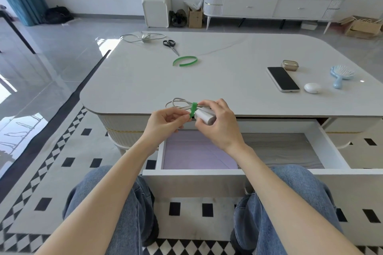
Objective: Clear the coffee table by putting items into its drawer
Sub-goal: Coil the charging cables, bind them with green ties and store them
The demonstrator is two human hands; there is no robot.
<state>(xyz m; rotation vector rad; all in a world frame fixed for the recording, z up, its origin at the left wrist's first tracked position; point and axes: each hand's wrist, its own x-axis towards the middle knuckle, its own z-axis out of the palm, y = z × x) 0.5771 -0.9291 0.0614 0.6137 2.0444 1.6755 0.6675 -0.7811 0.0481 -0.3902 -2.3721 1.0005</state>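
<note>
A white charger brick (205, 117) with its coiled grey cable (179, 104) is held above the front edge of the white coffee table (228, 80). My right hand (219, 125) grips the brick and cable. My left hand (165, 121) pinches the end of a green strap (193, 109) wound round the cable bundle. Below them the drawer (331, 147) stands pulled out, with a lilac sheet (196, 153) on its left floor. On the table lie a second charger with cable (144, 37), black scissors (171, 46), a loose green strap (185, 61), a phone (283, 79), a brown earbud case (289, 65), a white case (312, 88) and a blue hairbrush (341, 74).
My knees in blue jeans (128, 203) flank the drawer front. A patterned rug (51, 161) lies under the table. Behind the table stand a white bin (155, 9), a cardboard box (195, 17) and a white sideboard (269, 6).
</note>
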